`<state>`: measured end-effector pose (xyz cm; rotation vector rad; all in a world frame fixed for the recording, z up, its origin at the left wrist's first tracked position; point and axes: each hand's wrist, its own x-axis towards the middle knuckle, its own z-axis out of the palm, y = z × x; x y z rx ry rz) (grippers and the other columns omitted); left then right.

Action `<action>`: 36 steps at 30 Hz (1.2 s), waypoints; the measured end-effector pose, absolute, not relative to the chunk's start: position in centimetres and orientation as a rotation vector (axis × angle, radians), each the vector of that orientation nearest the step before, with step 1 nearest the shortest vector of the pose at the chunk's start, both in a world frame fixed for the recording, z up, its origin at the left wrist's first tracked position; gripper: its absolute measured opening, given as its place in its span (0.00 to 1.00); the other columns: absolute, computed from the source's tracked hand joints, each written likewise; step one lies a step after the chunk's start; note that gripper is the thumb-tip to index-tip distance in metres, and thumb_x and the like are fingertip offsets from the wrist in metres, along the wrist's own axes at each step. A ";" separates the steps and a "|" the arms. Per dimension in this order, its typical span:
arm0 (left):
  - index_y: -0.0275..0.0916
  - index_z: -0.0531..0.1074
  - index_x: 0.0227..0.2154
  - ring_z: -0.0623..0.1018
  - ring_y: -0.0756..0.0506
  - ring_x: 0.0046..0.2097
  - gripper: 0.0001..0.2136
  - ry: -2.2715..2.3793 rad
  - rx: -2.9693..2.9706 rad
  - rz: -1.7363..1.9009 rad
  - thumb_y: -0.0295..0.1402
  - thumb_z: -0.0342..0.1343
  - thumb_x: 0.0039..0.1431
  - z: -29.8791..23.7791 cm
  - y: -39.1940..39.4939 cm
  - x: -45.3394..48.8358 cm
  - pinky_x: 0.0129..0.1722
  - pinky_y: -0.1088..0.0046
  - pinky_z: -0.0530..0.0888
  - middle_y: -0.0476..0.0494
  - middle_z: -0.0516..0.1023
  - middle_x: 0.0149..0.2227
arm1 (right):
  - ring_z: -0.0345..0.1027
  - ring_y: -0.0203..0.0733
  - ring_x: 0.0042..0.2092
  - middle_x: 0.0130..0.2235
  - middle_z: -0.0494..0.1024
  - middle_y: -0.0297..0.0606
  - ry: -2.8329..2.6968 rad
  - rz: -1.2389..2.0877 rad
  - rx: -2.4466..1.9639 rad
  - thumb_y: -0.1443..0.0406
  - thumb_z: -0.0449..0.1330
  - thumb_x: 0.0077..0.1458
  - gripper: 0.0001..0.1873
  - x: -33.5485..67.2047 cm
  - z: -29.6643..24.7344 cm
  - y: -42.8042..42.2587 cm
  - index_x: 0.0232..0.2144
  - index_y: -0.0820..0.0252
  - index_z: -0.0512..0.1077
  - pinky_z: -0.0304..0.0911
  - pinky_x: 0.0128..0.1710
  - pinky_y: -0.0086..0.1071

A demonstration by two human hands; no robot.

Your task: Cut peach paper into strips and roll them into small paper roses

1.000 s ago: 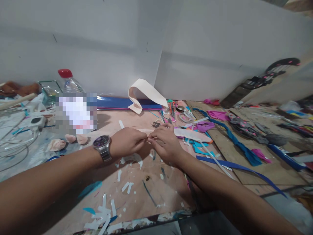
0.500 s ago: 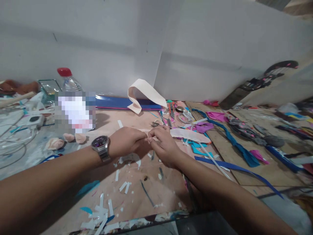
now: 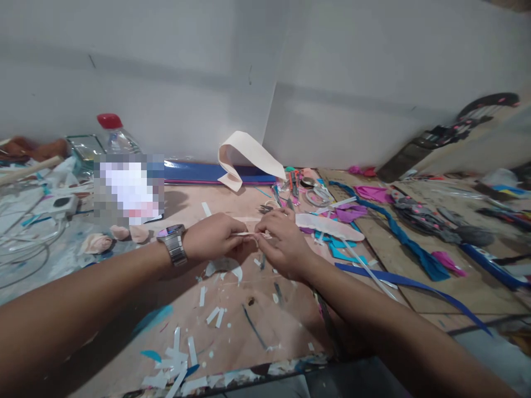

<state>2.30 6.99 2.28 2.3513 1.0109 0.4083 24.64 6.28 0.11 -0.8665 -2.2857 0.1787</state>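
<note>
Over the middle of the table, my left hand [image 3: 211, 237] and my right hand [image 3: 284, 240] are close together. Both pinch a thin pale strip [image 3: 240, 235], whose ends are hidden by the fingers. My left wrist wears a metal-band watch [image 3: 173, 244]. Behind my hands, a wide cream strip [image 3: 251, 148] stands curled in a loop near the wall. Just right of my right hand lies a long whitish leaf-shaped piece [image 3: 329, 226]. Below the hands, small white strips [image 3: 215, 316] are scattered on the wooden tabletop [image 3: 232, 342].
To the left stand a red-capped bottle [image 3: 114, 132], a pixelated bright object [image 3: 128, 188] and a peach rose [image 3: 97, 243]. On the right lie a blue ribbon [image 3: 409, 284], a brown board [image 3: 390, 254], purple and teal scraps, and several tools. A grey wall [image 3: 186, 72] closes the back.
My hands have drawn slightly apart, so the pale strip now shows between them. My right hand has shifted a little right. The view has moved slightly.
</note>
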 end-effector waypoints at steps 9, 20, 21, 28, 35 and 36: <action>0.35 0.80 0.36 0.84 0.45 0.38 0.24 0.820 1.649 0.362 0.54 0.53 0.66 1.2 7.1 2.1 0.36 0.76 0.76 0.37 0.85 0.38 | 0.73 0.43 0.41 0.34 0.81 0.33 -2.304 0.214 -0.895 0.62 0.60 0.65 0.07 24.6 -0.1 6.3 0.35 0.55 0.75 0.50 0.56 0.46; 0.33 0.81 0.38 0.84 0.47 0.37 0.23 0.756 1.535 0.305 0.52 0.56 0.65 1.5 7.2 2.2 0.34 0.79 0.74 0.36 0.86 0.37 | 0.75 0.43 0.40 0.35 0.84 0.33 -2.258 0.196 -0.888 0.61 0.61 0.65 0.07 24.6 -0.6 6.4 0.36 0.53 0.78 0.53 0.57 0.46; 0.33 0.81 0.38 0.84 0.47 0.37 0.23 0.745 1.511 0.300 0.52 0.57 0.65 1.5 7.2 2.2 0.34 0.79 0.74 0.36 0.86 0.37 | 0.75 0.44 0.40 0.35 0.84 0.34 -2.244 0.182 -0.888 0.61 0.61 0.65 0.06 24.6 -0.7 6.5 0.36 0.53 0.78 0.54 0.56 0.46; 0.32 0.79 0.35 0.84 0.47 0.35 0.16 0.691 1.325 0.277 0.43 0.62 0.63 1.5 7.5 2.0 0.33 0.76 0.76 0.37 0.85 0.34 | 0.77 0.43 0.43 0.38 0.85 0.34 -2.270 0.235 -0.824 0.63 0.59 0.66 0.09 24.5 -0.6 6.2 0.39 0.51 0.80 0.63 0.50 0.43; 0.32 0.77 0.34 0.84 0.47 0.34 0.15 0.648 1.151 0.280 0.42 0.67 0.59 1.5 7.5 1.9 0.34 0.75 0.77 0.41 0.85 0.32 | 0.76 0.45 0.42 0.37 0.85 0.34 -2.275 0.184 -0.801 0.65 0.60 0.65 0.08 24.7 -0.7 6.4 0.40 0.50 0.80 0.61 0.49 0.45; 0.32 0.77 0.34 0.84 0.47 0.34 0.16 0.648 1.137 0.289 0.44 0.66 0.60 1.5 7.4 1.9 0.33 0.75 0.77 0.41 0.84 0.31 | 0.76 0.45 0.43 0.37 0.85 0.34 -2.286 0.169 -0.795 0.65 0.60 0.65 0.08 24.7 -0.7 6.5 0.40 0.50 0.80 0.61 0.50 0.45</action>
